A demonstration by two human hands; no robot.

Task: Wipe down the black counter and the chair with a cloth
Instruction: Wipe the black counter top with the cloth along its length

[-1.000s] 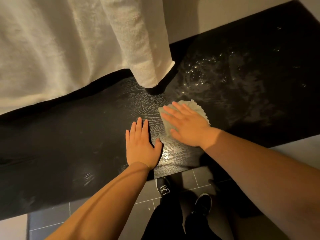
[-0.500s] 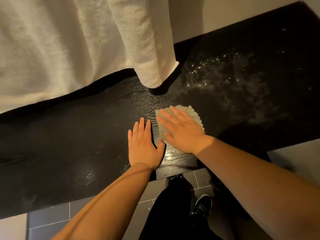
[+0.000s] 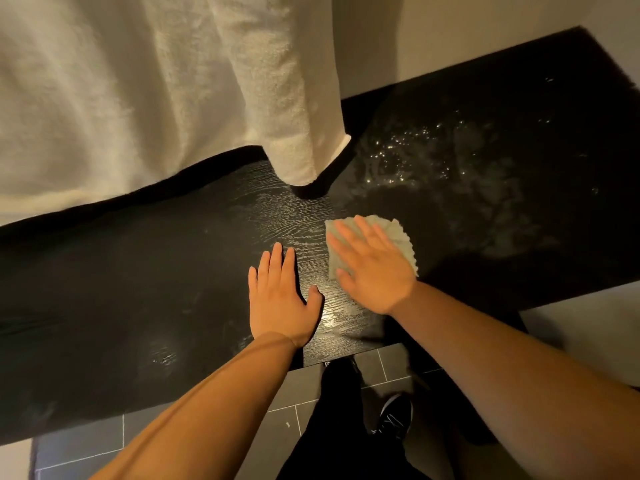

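On the black counter (image 3: 138, 289), right hand (image 3: 374, 268) presses cloth (image 3: 398, 233) flat; left hand (image 3: 280, 299) rests flat.

The tabletop (image 3: 138, 289) is showing black, with fine pale wood-grain streaks where light is catching it and white glinting specks over its right part. The cloth (image 3: 398, 233) is looking pale grey-green. The towel (image 3: 138, 98) is showing cream-white. The floor (image 3: 86, 441) is showing dark grey tiles with pale grout lines. The shoe (image 3: 394, 417) is showing black with white marks.

Bathroom by the look, hanging white towel (image 3: 138, 98), grey floor tiles (image 3: 79, 445), black counter (image 3: 121, 289)
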